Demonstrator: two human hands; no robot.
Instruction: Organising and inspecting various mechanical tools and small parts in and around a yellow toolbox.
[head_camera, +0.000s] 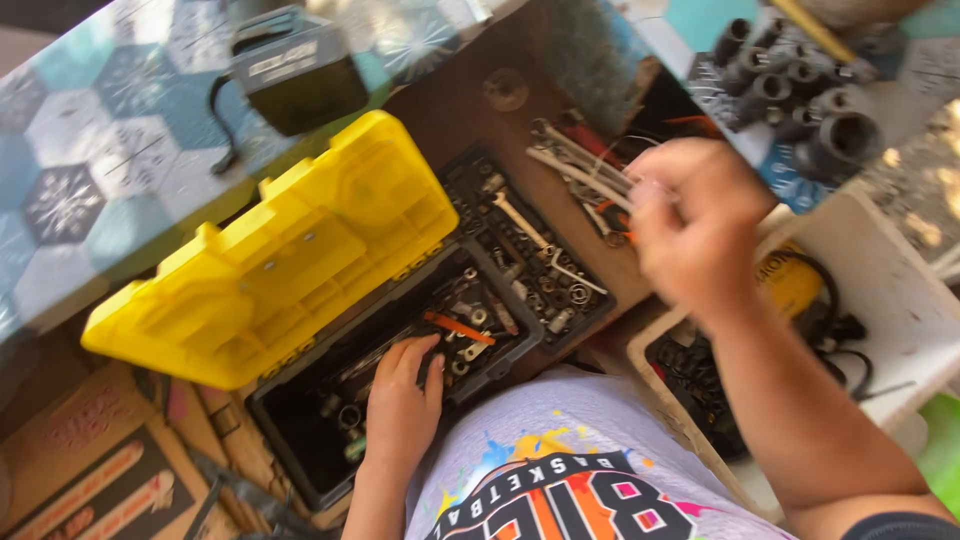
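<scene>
— Fingers (425, 355) of the left hand (403, 405) lie spread and flat inside the black toolbox (300, 425), resting on the loose hardware there, gripping nothing. See it?

— Yes. Its yellow lid (290, 255) stands thrown open to the left, and an orange-handled tool (458, 327) lies just beyond the fingertips.

— Next along?

— A black lift-out tray (520, 245) sits out on the brown tabletop (450, 105), full of nuts, sockets and small wrenches.

— And the right hand (690, 225)?

— Raised and blurred, fingers curled shut on a bunch of metal spanners (580, 170) above the tray's far corner.

— How far along is the sorting?

— My guess: early to midway. Box open, tray out, one bundle lifted; most of the parts remain heaped in both compartments. A rack of large sockets (800, 90) farther right looks untouched.
</scene>
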